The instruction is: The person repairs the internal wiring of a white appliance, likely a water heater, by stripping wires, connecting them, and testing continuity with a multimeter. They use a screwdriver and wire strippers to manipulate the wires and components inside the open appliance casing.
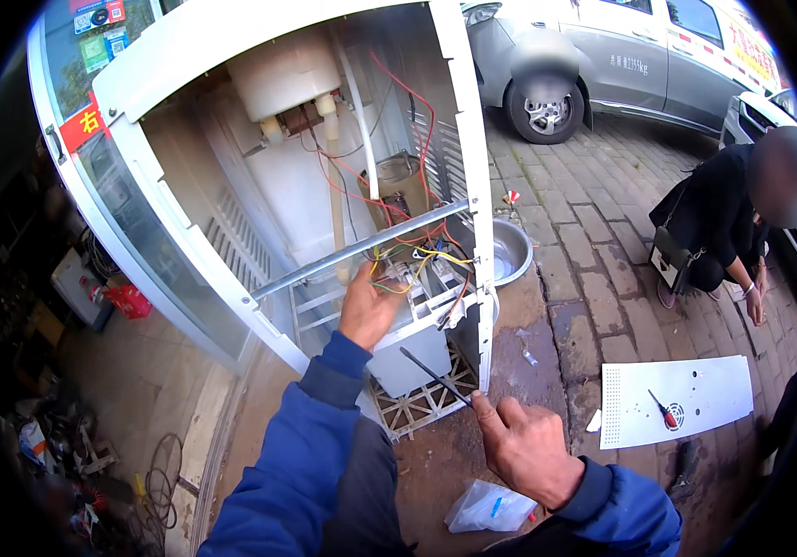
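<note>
A white upright appliance cabinet (465, 121) stands open in front of me, its inside showing. My left hand (370, 308) reaches in below the metal crossbar (361, 249), fingers closed around a yellow-green wire (391, 289) beside a cluster of wires and connectors. Some of its fingertips are hidden. In my right hand (530, 449), held outside the cabinet's lower front, is a screwdriver (436, 375) with a thin dark shaft pointing up and left toward the opening. My fist covers its handle.
Inside hang a white tank (285, 76) and red wires (428, 139). A metal basin (511, 251) stands beside the cabinet. Right lies a white panel (635, 395) with a red-handled screwdriver (667, 414); a person (719, 209) crouches beyond. A plastic bag (489, 507) lies near me.
</note>
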The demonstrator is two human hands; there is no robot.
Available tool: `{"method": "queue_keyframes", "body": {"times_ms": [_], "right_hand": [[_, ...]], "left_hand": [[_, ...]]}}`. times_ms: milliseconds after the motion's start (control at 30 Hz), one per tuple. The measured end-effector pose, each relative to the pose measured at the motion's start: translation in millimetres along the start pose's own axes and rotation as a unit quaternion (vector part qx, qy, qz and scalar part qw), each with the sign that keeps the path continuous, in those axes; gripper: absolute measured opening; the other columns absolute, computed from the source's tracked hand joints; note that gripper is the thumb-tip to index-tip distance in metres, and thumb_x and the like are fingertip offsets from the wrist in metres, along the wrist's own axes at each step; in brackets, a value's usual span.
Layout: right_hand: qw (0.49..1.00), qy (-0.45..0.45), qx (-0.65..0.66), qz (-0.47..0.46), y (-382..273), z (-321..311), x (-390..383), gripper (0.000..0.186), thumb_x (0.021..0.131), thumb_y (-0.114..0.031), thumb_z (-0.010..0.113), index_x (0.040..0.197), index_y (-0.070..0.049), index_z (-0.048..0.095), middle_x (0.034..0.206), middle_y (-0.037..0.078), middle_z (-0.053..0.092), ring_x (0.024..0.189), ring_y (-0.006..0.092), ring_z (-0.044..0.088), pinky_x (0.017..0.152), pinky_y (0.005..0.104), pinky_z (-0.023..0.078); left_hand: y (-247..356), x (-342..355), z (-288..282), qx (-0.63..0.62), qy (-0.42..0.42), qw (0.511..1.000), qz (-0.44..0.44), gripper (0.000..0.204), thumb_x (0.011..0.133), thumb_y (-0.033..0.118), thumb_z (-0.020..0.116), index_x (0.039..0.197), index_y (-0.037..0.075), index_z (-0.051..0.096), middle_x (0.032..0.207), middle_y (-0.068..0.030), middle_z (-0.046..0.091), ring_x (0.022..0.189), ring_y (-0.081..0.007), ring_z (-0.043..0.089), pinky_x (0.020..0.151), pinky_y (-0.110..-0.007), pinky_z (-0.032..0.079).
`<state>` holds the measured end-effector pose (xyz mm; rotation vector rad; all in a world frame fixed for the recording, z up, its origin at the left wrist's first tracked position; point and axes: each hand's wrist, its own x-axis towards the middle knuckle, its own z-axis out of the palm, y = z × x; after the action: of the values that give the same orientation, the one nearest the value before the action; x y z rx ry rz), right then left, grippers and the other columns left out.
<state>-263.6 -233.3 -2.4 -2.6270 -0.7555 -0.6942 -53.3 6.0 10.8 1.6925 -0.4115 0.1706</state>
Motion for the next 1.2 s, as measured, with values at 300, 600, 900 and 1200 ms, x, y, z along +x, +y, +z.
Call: {"method": "queue_keyframes", "body": {"times_ms": [300,600,900,1200], "right_hand": [[0.928,-0.292,0.165,0.162,29.3,15.5,-50.1,0.022,0.088,-0.022,0.066,0.100,-0.004,0.064,0.080,0.023,0.067,0.076,0.0452,0.067,0.068,0.0533,0.054],[0.853,-0.495,0.095,0.134,59.4,71.0,-83.2,0.022,0.087,-0.028,0.063,0.095,-0.009,0.070,0.081,0.024,0.070,0.080,0.0443,0.070,0.074,0.0537,0.056],[0.890,-0.423,0.110,0.127,59.0,74.2,-73.8,0.022,0.086,-0.026,0.064,0.093,-0.006,0.069,0.079,0.024,0.069,0.078,0.0453,0.068,0.071,0.0554,0.055],[0.894,-0.419,0.099,0.127,58.8,64.4,-74.8,0.021,0.086,-0.026,0.065,0.087,-0.005,0.067,0.078,0.024,0.069,0.078,0.0441,0.069,0.071,0.0541,0.055]], "left_hand": [[47.7,-126.8,-10.5,0.158,-0.089,0.982,0.043,0.028,0.092,0.010,0.071,0.115,-0.005,0.066,0.108,-0.0189,0.071,0.098,-0.0274,0.071,0.085,-0.037,0.056],[53.8,-72.9,-3.4,-0.089,0.141,0.981,0.100,0.019,0.104,0.017,0.058,0.102,-0.001,0.064,0.092,-0.0036,0.063,0.082,-0.0092,0.054,0.077,-0.026,0.046],[54.2,75.0,0.4,-0.191,0.317,0.927,0.067,0.020,0.098,0.014,0.067,0.109,-0.004,0.068,0.095,-0.0043,0.067,0.089,-0.0100,0.060,0.082,-0.025,0.048],[68.6,110.9,-37.7,-0.153,0.084,0.984,0.046,0.024,0.088,0.026,0.082,0.096,0.006,0.071,0.085,0.0006,0.067,0.077,-0.0090,0.059,0.074,-0.027,0.046]]}}
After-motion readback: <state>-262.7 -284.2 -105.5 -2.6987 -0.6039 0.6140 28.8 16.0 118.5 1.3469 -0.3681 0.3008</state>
